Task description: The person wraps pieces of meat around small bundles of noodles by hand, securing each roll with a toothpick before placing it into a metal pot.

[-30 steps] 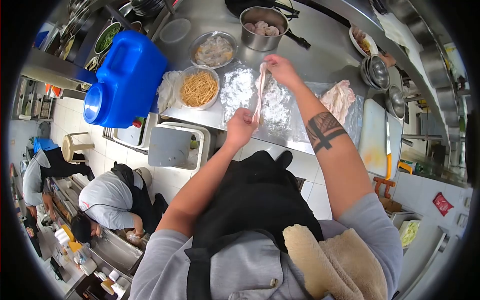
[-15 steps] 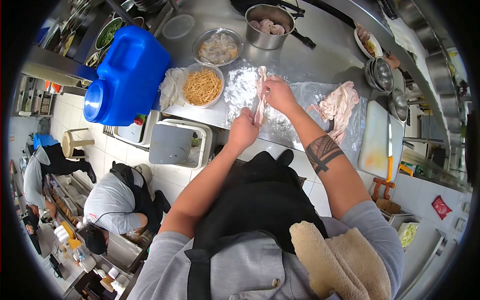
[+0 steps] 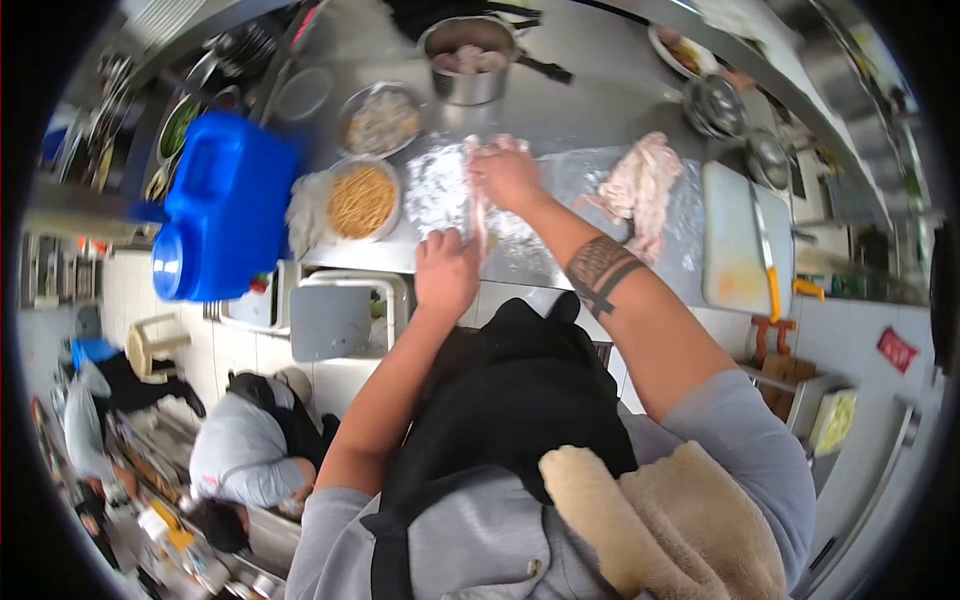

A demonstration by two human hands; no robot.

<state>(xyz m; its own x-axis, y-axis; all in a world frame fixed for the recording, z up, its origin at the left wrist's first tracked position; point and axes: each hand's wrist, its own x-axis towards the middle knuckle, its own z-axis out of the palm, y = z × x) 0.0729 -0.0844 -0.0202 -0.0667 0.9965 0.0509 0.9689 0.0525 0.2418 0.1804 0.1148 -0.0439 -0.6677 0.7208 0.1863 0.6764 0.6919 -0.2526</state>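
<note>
Pale strip [image 3: 478, 214]: held between both hands half a second ago, with the right hand partway along; now runs lengthwise over the white powder [image 3: 436, 186] on the bench [image 3: 572, 92]. Right hand [image 3: 506, 176] has shifted to the far end, fingers bent over it; left hand [image 3: 447, 272] is at the near end, fingers curled. Blur: cannot tell whether either grip is closed on the strip or only touching. Judged: the strip is being laid down and straightened. Larger pale piece [image 3: 643, 184] remains on plastic sheeting, right of the powder.
</note>
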